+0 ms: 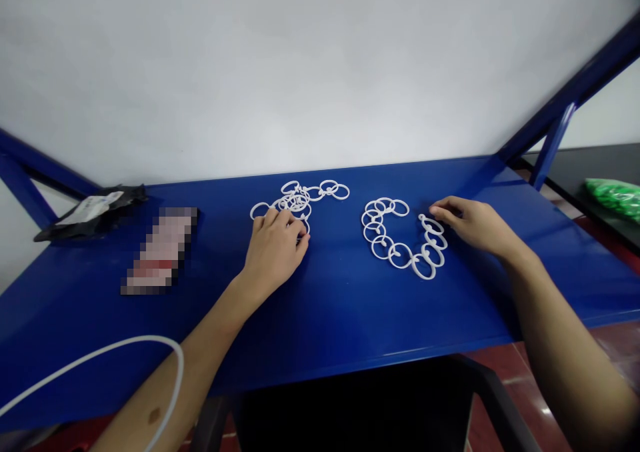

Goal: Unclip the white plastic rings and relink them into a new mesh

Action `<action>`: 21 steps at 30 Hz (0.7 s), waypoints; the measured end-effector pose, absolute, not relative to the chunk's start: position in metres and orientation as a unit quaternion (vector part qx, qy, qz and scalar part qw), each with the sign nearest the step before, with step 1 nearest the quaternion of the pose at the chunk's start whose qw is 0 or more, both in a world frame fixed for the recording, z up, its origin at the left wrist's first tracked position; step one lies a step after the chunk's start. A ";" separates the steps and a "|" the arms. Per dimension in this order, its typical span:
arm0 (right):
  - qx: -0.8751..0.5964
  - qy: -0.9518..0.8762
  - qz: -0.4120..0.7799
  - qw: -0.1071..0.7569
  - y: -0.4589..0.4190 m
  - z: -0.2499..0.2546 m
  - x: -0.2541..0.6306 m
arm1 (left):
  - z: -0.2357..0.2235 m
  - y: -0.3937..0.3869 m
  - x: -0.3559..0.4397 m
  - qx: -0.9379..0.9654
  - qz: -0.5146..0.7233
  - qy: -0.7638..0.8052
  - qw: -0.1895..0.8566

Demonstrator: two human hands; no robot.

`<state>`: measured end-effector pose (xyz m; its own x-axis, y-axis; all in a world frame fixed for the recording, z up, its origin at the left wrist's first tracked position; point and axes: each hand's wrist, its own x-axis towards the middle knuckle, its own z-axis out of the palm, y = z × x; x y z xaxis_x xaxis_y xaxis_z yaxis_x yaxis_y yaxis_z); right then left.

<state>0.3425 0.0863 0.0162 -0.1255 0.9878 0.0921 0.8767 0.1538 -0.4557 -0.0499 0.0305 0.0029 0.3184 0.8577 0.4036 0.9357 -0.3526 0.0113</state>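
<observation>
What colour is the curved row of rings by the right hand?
The row of rings is white, as the head view, the only one, shows.

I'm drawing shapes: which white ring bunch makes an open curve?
The right bunch, by the right hand: it bends round in one open curve. The left bunch is mostly heaped by the left hand.

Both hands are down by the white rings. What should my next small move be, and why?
I'd probably have the left hand gently spread the bunched rings: it rests over them, and they overlap so much that single ones are hard to pick out. The curved chain of rings, by the right hand, lies laid out more clearly.
</observation>
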 end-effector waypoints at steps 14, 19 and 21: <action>-0.627 -0.742 0.118 0.206 0.085 0.014 0.335 | 0.013 0.027 -0.041 -0.769 -0.289 -0.565 0.084; -0.615 -0.751 0.067 0.231 0.083 0.018 0.328 | 0.015 0.025 -0.038 -0.779 -0.340 -0.523 0.067; -0.596 -0.759 0.030 0.260 0.078 0.023 0.319 | 0.014 0.024 -0.038 -0.796 -0.359 -0.484 0.045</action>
